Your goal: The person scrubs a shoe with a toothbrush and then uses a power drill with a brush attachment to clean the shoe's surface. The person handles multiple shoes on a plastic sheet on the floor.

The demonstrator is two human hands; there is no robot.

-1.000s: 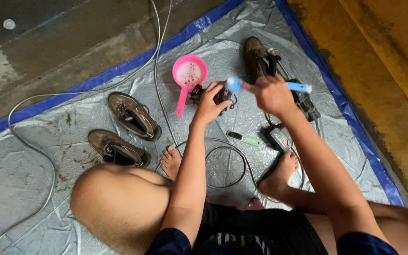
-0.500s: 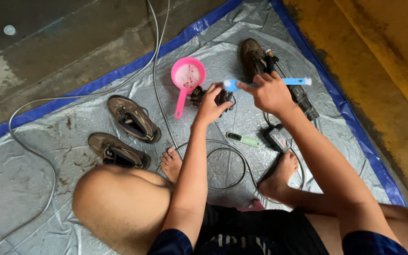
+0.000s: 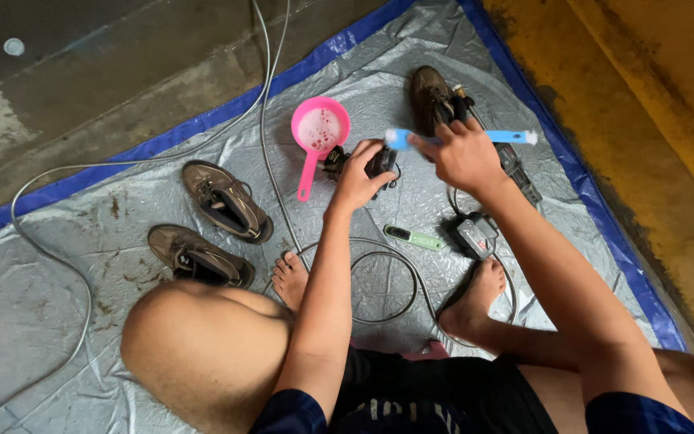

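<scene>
Two muddy brown leather shoes (image 3: 218, 225) are lying untouched at nine o'clock on the silver tarpaulin with a blue border (image 3: 58, 321), apparently waiting their turn. At about eleven o'clock of the left hand, a pink plastic scoop of soapy water (image 3: 320, 130) is standing ready. The left hand (image 3: 361, 173) is clamping its fingers around a small dark shoe (image 3: 379, 163) at centre. Just right, the right hand (image 3: 465, 155) is gripping a blue-handled scrubbing brush (image 3: 516, 137), fingers wrapped shut, bristles poised over that shoe. Another brown shoe (image 3: 430, 96) is sitting at twelve o'clock. Judging by the dirt, cleaning is looking barely begun.
</scene>
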